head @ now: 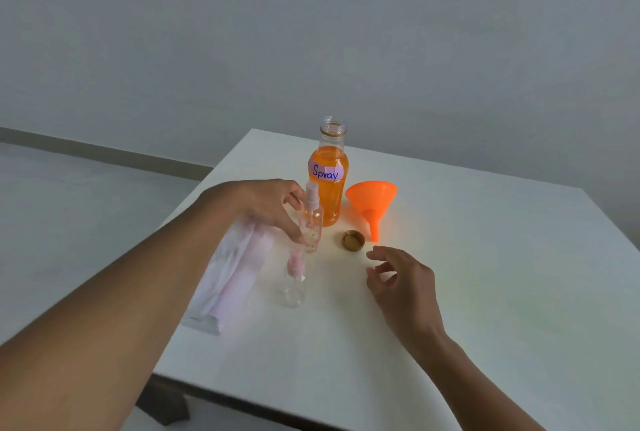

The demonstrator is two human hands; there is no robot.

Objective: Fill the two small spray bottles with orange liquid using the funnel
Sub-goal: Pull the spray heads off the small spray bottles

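Observation:
A tall clear bottle of orange liquid (328, 185), labelled "Spray", stands uncapped at the far middle of the white table (485, 275). Its gold cap (353, 240) lies in front of it. An orange funnel (372, 204) lies on its side to the right of the bottle. My left hand (270, 207) grips the farther small clear spray bottle (311, 219) by its body; the bottle is upright with its pink sprayer on. The nearer small spray bottle (294, 283) stands untouched below it. My right hand (398, 278) hovers empty just below the cap, fingers loosely curled apart.
A folded white and pink cloth (228, 275) lies at the table's left edge, under my left forearm. The table's left edge and near edge drop off to the floor. A plain grey wall stands behind.

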